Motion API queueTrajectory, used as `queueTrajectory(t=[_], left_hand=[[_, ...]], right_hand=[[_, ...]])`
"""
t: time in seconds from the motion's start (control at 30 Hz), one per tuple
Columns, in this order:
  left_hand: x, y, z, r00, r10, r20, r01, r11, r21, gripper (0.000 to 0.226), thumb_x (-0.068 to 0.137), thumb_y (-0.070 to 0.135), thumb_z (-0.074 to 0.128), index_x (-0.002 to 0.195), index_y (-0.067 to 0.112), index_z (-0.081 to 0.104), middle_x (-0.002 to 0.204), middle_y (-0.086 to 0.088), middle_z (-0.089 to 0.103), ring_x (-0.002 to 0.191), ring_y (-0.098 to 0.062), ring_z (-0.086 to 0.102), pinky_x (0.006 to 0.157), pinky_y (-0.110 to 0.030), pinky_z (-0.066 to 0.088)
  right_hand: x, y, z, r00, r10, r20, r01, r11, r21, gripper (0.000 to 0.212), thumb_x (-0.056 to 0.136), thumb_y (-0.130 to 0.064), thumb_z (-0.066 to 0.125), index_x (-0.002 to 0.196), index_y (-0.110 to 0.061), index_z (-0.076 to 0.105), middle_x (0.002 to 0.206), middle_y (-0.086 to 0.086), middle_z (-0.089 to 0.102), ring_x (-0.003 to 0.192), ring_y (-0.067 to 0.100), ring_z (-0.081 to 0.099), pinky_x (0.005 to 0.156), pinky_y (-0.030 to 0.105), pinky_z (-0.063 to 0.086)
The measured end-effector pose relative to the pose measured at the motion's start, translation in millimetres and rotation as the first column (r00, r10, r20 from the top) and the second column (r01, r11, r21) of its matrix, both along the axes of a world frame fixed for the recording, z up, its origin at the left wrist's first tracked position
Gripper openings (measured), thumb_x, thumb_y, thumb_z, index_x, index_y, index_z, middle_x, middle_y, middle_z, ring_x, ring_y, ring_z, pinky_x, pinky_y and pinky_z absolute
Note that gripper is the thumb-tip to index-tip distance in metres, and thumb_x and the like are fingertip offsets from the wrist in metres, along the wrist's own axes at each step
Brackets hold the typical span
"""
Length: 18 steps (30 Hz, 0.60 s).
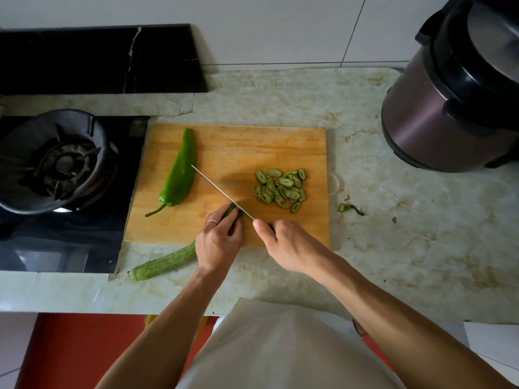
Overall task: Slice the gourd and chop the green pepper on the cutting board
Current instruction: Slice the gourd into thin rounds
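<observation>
One long striped gourd (165,262) lies under our left hand (217,242), its cut end up on the wooden cutting board (238,147) and its uncut tail hanging off the board's near edge onto the counter (393,220). Our left hand's fingers curl down over the gourd right beside the cut, a ring showing on one finger. Our right hand (283,242) wraps its fingers around the knife (222,190) handle, thumb along the top; the thin blade runs up and away to the left from that grip, its edge meeting the gourd just past our left fingertips. Beyond the right hand, a heap of gourd slices (280,189) sits on the board. Beyond the left hand, near the blade tip, the whole green pepper (179,175) lies on the board. Off the board, right of the knife hand, a trimmed gourd end (348,207) rests on the counter. Farther right stands a pressure cooker (455,102); far left of our left hand is a gas burner (56,161).
</observation>
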<state>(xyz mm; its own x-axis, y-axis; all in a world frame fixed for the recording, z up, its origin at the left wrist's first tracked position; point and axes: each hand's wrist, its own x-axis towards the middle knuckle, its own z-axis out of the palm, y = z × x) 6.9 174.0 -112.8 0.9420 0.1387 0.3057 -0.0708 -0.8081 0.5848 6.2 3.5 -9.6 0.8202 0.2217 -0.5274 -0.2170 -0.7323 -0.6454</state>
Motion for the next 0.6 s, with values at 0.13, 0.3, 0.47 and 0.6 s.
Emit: queueTrajectory(t=[0.13,0.3,0.47,0.6], left_hand=[[1,1,-3,1.0,0.0,0.006,0.0,1.0,0.015,0.02,0.083,0.018,0.071,0.1,0.016,0.08,0.114,-0.001,0.073,0.098,-0.02,0.07,0.066,-0.034,0.06],[1,1,-1,1.0,-0.014,0.006,0.014,1.0,0.012,0.021,0.081,0.017,0.072,0.1,0.012,0.08,0.11,-0.006,0.074,0.095,-0.022,0.072,0.07,-0.033,0.06],[2,1,4,0.999,0.003,-0.035,-0.006,0.998,-0.062,0.027,0.084,0.026,0.063,0.1,0.013,0.081,0.109,-0.005,0.074,0.095,-0.021,0.072,0.074,-0.035,0.06],[1,2,3,0.998,0.007,-0.059,-0.011,0.998,-0.064,0.027,0.084,0.026,0.063,0.1,0.013,0.081,0.109,-0.005,0.074,0.095,-0.022,0.072,0.072,-0.037,0.06]], right_hand=[[3,2,0,1.0,-0.004,-0.008,0.004,1.0,-0.005,0.057,0.101,-0.06,0.03,0.064,-0.018,0.042,0.062,0.001,0.049,0.056,0.02,0.046,0.055,0.032,0.031],[9,7,-4,1.0,0.009,-0.001,-0.009,1.0,0.018,0.058,0.102,-0.058,0.029,0.065,-0.016,0.043,0.062,0.002,0.049,0.054,0.02,0.045,0.05,0.033,0.03],[0,-3,-14,0.999,0.034,-0.005,-0.034,0.999,-0.017,0.059,0.101,-0.061,0.026,0.072,-0.015,0.048,0.071,0.007,0.056,0.065,0.025,0.052,0.06,0.031,0.035],[-3,1,-13,0.998,0.048,0.036,-0.047,0.998,-0.037,0.049,0.102,-0.057,0.027,0.078,-0.02,0.048,0.079,0.008,0.062,0.074,0.028,0.057,0.066,0.032,0.039]])
